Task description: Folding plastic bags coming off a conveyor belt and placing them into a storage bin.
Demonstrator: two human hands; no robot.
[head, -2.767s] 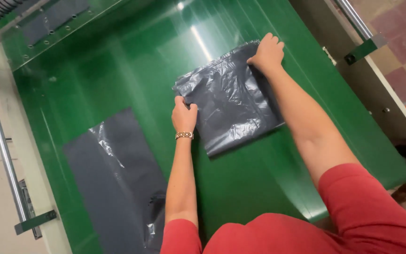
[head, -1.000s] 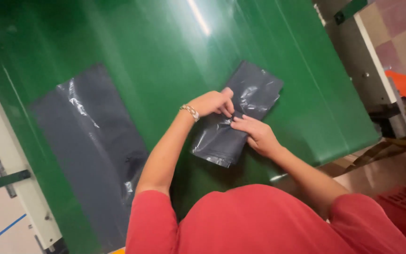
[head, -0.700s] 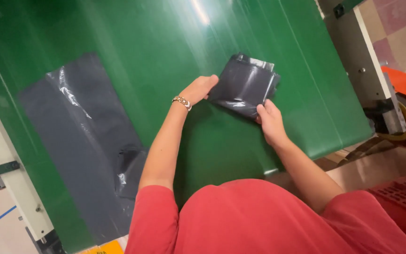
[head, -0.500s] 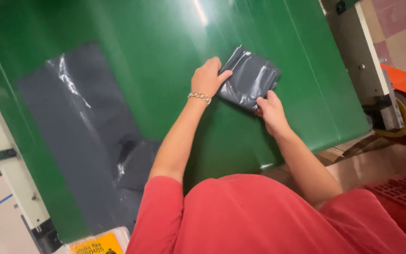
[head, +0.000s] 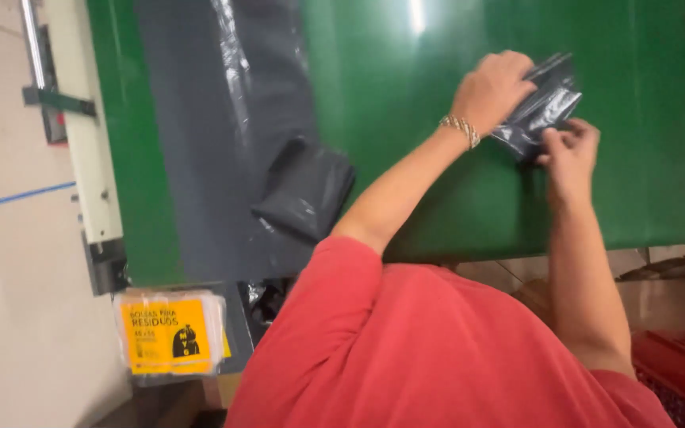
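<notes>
1. Folded bag (head: 539, 109): dark grey plastic, glossy, lying on the green bench (head: 406, 87) near its far right part. We note it is now a much smaller packet than the wide, crumpled sheet it was a few seconds ago; each earlier view shows it folded down one stage further. We judge the folding to be near its last stage.

2. Left hand (head: 495, 85): ours, with a beaded bracelet (head: 460, 130) at the wrist. Its grip is closed over the upper left part of the folded bag, pressing it flat to the bench. Half a second ago it lay at the packet's left edge; it now sits more on top.

3. Right hand (head: 568, 150): ours, fingers pinched on the lower right corner of the same bag. Grip nearly closed, nothing else held.

4. Flat bag (head: 216, 119): a second dark grey plastic sheet, spread long on the bench to the left, well apart from both hands. Its near end is turned over in a loose fold (head: 304, 189).

5. Yellow packet (head: 170, 333): clear-wrapped stack with a yellow label, just off the bench's near left corner; it has come fully into view as the camera shifted.

6. Red shirt (head: 438, 349): ours, filling the lower view.
</notes>
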